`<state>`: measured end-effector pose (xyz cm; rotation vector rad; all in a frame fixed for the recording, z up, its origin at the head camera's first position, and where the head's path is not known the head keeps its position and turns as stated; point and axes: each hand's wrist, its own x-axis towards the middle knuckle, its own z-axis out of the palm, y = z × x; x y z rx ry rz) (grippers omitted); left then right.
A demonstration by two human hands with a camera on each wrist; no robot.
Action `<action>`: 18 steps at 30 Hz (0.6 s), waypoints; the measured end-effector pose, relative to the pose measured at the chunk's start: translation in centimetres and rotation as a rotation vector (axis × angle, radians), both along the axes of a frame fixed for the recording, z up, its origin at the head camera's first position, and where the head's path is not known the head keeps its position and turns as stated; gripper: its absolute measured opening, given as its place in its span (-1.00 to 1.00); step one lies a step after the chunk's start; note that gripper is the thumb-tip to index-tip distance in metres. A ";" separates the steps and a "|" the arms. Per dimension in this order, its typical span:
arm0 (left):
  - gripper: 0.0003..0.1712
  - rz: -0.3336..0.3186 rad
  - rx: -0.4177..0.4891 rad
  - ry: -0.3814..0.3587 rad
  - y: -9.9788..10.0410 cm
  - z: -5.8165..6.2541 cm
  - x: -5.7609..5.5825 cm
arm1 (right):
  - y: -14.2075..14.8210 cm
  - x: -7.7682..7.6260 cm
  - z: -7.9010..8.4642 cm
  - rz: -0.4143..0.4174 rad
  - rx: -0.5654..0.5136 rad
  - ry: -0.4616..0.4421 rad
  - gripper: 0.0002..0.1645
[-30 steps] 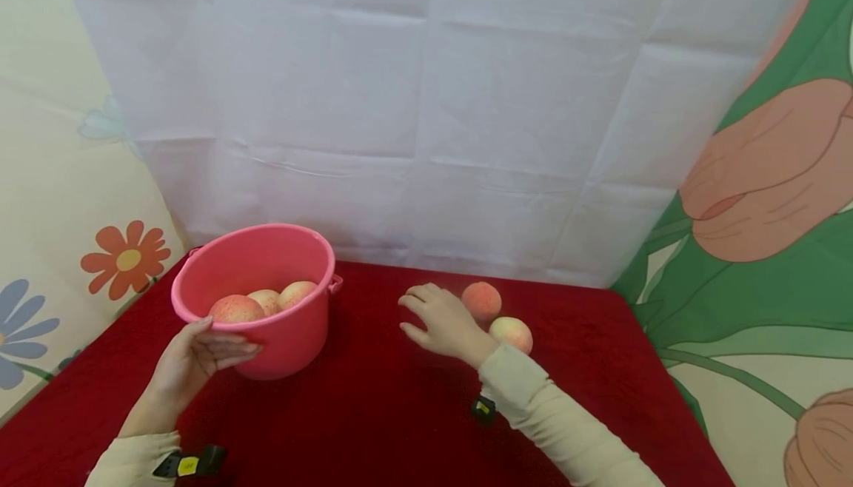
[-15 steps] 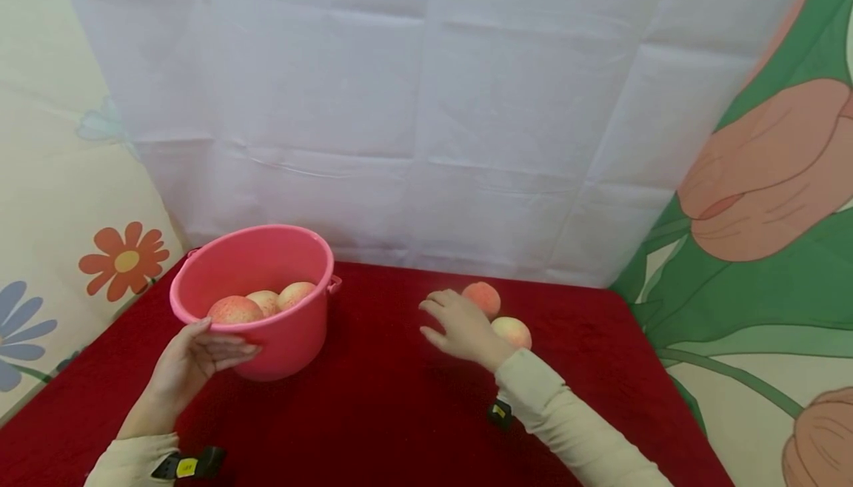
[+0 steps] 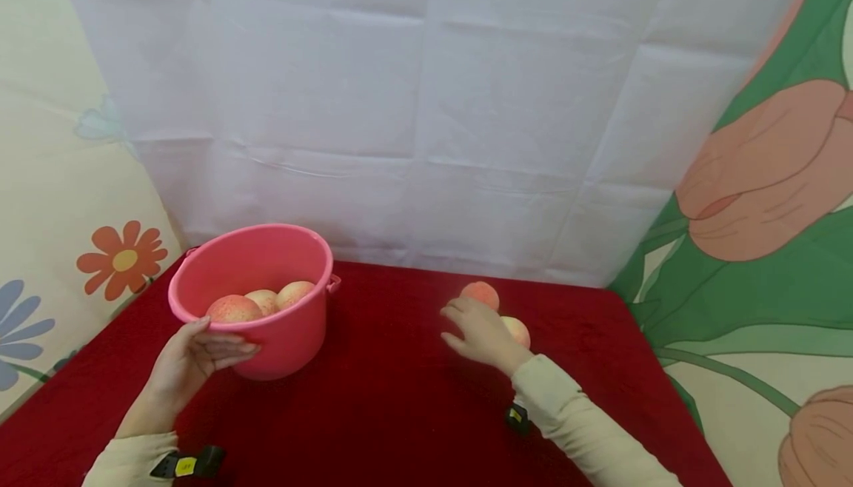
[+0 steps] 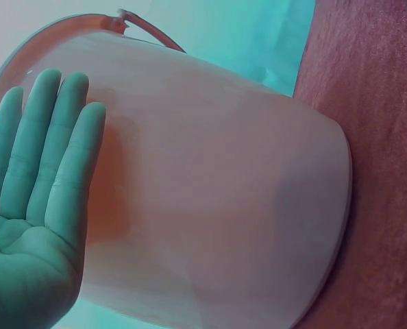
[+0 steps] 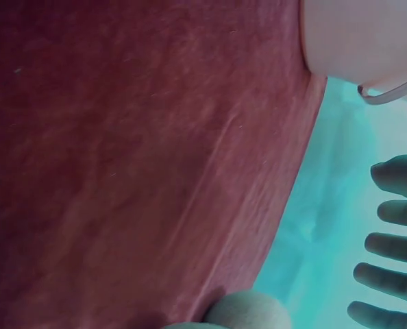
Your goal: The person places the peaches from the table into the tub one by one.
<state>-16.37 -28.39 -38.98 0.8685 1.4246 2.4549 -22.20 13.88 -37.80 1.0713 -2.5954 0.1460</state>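
A pink bucket (image 3: 286,343) with three peaches (image 3: 235,309) inside stands at the left. My left hand (image 3: 183,368) holds its near rim, thumb at the edge and fingers laid against the outside. In the left wrist view, those fingers (image 4: 72,171) stretch straight along the bucket wall (image 4: 210,185); the thumb is hidden. My right hand (image 3: 484,333) is empty over the cloth, fingers loosely extended. Just beyond it lie a reddish peach (image 3: 481,294) and a paler peach (image 3: 517,331), both partly covered by the hand in the head view.
Dark red cloth (image 3: 373,398) covers the table. A white sheet (image 3: 413,102) hangs behind its back edge, and flower-printed panels (image 3: 753,309) flank both sides. The bucket's handle lug (image 3: 334,283) sticks out toward the right.
My right hand has moved rightward and slightly toward me, away from the bucket, now overlapping the two peaches on the cloth. The left hand and bucket have stayed in place.
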 end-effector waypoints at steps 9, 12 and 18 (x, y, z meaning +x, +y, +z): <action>-0.16 -0.016 0.018 -0.001 0.0 0.1 0.0 | 2.0 -0.2 -1.4 -0.049 0.039 0.009 -0.59; -0.17 -0.019 0.018 -0.001 0.0 0.1 0.0 | 2.8 -0.4 -2.1 -0.085 0.057 0.031 -0.60; -0.18 -0.012 0.007 -0.010 0.0 0.1 0.0 | 4.0 -0.5 -2.7 -0.141 0.065 0.053 -0.59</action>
